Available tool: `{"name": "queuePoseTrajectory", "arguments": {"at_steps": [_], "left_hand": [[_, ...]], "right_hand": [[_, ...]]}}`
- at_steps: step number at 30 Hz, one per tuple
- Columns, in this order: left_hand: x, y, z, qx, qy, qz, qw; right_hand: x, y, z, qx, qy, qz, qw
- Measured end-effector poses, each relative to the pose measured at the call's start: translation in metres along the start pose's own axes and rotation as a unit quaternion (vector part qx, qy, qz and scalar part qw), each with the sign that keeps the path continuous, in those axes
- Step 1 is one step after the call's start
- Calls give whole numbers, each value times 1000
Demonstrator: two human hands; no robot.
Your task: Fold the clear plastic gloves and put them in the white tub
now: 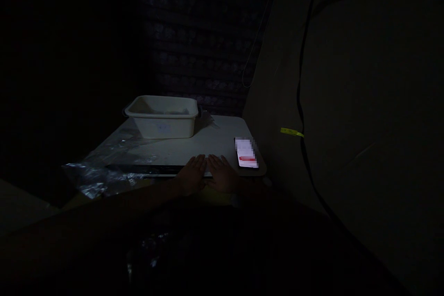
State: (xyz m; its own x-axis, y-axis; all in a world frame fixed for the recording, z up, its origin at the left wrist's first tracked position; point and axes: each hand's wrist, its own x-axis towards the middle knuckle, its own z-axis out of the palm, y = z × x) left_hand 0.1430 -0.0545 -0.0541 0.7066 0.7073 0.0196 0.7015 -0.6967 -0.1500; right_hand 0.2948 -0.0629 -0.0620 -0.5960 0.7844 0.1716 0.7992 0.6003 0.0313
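Observation:
My left hand point(192, 175) lies flat, palm down, at the front edge of a white table point(222, 129), its fingers stretched out. Beside it my right hand point(222, 174) rests the same way, the two hands close together at the index fingers and thumbs. Neither holds anything that I can see. Just right of my right hand lies a phone point(246, 152) with its screen lit, partly blurred. Farther back on the left stands a white plastic tub point(164, 126) with dark handles; what is in it is too dim to name.
Clear plastic wrap point(100, 178) hangs over the table's front left edge. A light panel or wall point(347, 101) rises on the right, with a black cable point(301, 97) bearing a yellow tag point(290, 131). Rows of dim, shiny shapes point(201, 55) fill the background. The scene is very dark.

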Motion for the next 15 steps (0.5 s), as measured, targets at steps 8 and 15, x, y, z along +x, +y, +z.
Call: {"name": "queuePoseTrajectory", "arguments": {"at_steps": [8,15], "left_hand": [[1,4,-9,22,19,-8,1000],[-1,3,-16,14,79,43,996]], "right_hand": [[2,1,-9,2,6,-1,1000],[5,5,-20,24,8,-18,1000]]}}
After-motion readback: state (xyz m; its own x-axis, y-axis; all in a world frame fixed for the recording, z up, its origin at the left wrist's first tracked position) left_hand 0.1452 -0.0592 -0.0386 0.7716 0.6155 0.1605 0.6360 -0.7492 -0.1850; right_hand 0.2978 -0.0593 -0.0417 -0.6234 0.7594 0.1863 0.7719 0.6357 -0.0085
